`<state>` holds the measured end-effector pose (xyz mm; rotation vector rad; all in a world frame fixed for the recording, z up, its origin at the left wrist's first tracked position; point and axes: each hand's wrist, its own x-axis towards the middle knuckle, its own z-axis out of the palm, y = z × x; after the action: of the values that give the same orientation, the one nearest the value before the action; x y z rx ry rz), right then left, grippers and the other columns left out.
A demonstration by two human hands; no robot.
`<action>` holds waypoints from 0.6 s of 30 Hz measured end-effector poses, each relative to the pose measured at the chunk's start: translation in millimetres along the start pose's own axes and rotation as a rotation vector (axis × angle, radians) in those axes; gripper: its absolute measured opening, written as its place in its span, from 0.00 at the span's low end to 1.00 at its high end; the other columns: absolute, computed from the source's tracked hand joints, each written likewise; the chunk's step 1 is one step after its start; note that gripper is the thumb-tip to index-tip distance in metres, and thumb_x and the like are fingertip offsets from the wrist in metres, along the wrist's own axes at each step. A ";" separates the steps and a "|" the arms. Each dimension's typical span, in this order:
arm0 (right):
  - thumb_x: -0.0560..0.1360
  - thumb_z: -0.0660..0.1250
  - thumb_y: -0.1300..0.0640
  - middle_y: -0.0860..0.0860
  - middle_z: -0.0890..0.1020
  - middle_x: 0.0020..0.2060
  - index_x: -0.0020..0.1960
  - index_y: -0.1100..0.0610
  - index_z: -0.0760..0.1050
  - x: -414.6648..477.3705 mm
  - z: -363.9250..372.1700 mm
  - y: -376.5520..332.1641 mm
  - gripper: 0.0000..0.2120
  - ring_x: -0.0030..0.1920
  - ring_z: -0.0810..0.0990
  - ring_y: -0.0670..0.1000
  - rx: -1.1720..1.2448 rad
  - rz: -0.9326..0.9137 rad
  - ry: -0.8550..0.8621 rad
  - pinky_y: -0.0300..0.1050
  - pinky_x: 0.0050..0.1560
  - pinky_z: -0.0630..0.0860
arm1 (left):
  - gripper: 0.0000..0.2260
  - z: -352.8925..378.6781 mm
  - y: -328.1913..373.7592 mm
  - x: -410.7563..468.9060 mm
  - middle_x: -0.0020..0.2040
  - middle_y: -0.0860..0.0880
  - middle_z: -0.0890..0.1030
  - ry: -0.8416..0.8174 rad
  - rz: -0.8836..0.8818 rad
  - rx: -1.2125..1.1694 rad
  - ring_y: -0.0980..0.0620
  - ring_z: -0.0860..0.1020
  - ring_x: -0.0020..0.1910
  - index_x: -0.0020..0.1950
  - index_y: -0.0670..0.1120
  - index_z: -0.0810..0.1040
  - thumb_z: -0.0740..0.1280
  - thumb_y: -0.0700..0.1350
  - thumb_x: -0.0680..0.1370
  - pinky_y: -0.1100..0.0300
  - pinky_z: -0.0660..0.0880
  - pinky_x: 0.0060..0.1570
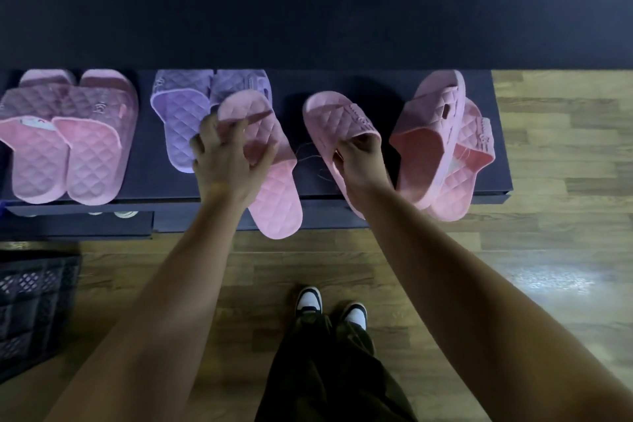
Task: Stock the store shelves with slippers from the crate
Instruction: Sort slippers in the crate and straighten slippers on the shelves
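Holding a pink quilted rubber slipper [274,195] by its strap: left hand [229,154], fingers curled round. Right hand [356,161] grips the strap of the pink quilted mate [337,116]. Both lie on the dark navy shelf [145,154], long axes slanted alike, toes inward, heels overhanging the front edge. Left toe overlaps a lilac quilted pair [178,113]. Likely next: push back and close the gap.

Shelf [145,161] gap — pink pair [68,147], purple pair [181,113]

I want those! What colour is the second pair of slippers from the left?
Light purple, quilted in diamonds; the head view shows that pair best.
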<state>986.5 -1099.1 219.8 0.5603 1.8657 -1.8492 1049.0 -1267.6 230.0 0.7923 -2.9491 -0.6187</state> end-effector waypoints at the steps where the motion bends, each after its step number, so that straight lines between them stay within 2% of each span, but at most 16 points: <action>1: 0.76 0.64 0.62 0.54 0.75 0.47 0.43 0.48 0.66 0.6 -3.1 2.0 0.11 0.46 0.77 0.53 -0.008 0.007 -0.042 0.52 0.54 0.75 | 0.33 0.1 -1.5 -6.8 0.71 0.43 0.58 -0.030 -0.017 -0.047 0.37 0.62 0.67 0.70 0.54 0.65 0.66 0.67 0.69 0.41 0.71 0.56; 3: 0.75 0.65 0.65 0.52 0.76 0.42 0.45 0.50 0.69 0.6 -9.7 3.8 0.10 0.42 0.76 0.50 -0.012 -0.006 -0.083 0.48 0.51 0.75 | 0.44 2.5 -5.4 -16.4 0.70 0.42 0.58 -0.079 -0.027 -0.101 0.41 0.65 0.67 0.74 0.54 0.58 0.72 0.66 0.64 0.44 0.75 0.53; 4: 0.75 0.65 0.66 0.53 0.77 0.41 0.46 0.54 0.71 1.5 -13.1 3.5 0.07 0.41 0.77 0.50 0.014 -0.002 -0.079 0.47 0.49 0.75 | 0.46 4.1 -7.7 -18.2 0.69 0.41 0.60 -0.084 -0.005 -0.111 0.43 0.67 0.65 0.75 0.53 0.57 0.74 0.63 0.63 0.46 0.76 0.52; 6: 0.76 0.64 0.64 0.55 0.78 0.42 0.47 0.58 0.73 2.3 -19.1 -1.4 0.02 0.44 0.78 0.53 0.112 0.060 -0.082 0.48 0.50 0.76 | 0.41 5.2 -10.6 -15.3 0.66 0.41 0.64 -0.068 0.018 -0.138 0.45 0.70 0.61 0.74 0.53 0.60 0.76 0.55 0.66 0.51 0.75 0.50; 9: 0.78 0.61 0.63 0.55 0.78 0.45 0.49 0.58 0.71 5.6 -23.6 -4.3 0.01 0.46 0.79 0.54 0.213 0.101 -0.103 0.51 0.55 0.77 | 0.32 4.1 -4.6 -2.0 0.63 0.41 0.68 -0.055 0.024 -0.198 0.44 0.73 0.58 0.71 0.54 0.65 0.72 0.41 0.71 0.54 0.74 0.50; 12: 0.77 0.62 0.67 0.56 0.76 0.47 0.49 0.58 0.67 6.7 -22.1 -0.4 0.06 0.47 0.79 0.54 0.290 0.008 -0.054 0.52 0.57 0.77 | 0.31 7.2 12.6 17.4 0.60 0.42 0.75 0.047 0.141 -0.237 0.44 0.75 0.56 0.73 0.53 0.66 0.69 0.37 0.72 0.55 0.74 0.52; 14: 0.76 0.64 0.68 0.58 0.77 0.49 0.49 0.58 0.68 8.1 -21.3 -0.2 0.08 0.52 0.79 0.55 0.337 -0.033 -0.047 0.52 0.61 0.75 | 0.33 13.2 26.9 35.3 0.59 0.43 0.78 0.062 0.141 -0.281 0.45 0.77 0.55 0.75 0.50 0.62 0.68 0.36 0.73 0.57 0.73 0.53; 16: 0.75 0.65 0.68 0.59 0.78 0.54 0.55 0.59 0.68 12.9 -21.2 -0.5 0.12 0.56 0.78 0.55 0.346 -0.025 -0.055 0.51 0.63 0.73 | 0.34 21.0 39.7 49.3 0.62 0.43 0.78 0.025 0.116 -0.295 0.45 0.77 0.57 0.77 0.47 0.58 0.68 0.36 0.73 0.57 0.73 0.53; 18: 0.74 0.65 0.68 0.58 0.78 0.59 0.65 0.59 0.66 16.8 -18.9 -1.7 0.21 0.60 0.78 0.54 0.288 -0.009 -0.067 0.50 0.64 0.74 | 0.31 30.8 44.5 54.4 0.61 0.42 0.78 -0.010 0.147 -0.268 0.44 0.78 0.56 0.75 0.46 0.61 0.66 0.35 0.73 0.56 0.73 0.51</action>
<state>971.2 -1080.8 211.5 0.5768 1.5720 -2.1316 976.7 -1247.4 214.6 0.5446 -2.8133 -0.9794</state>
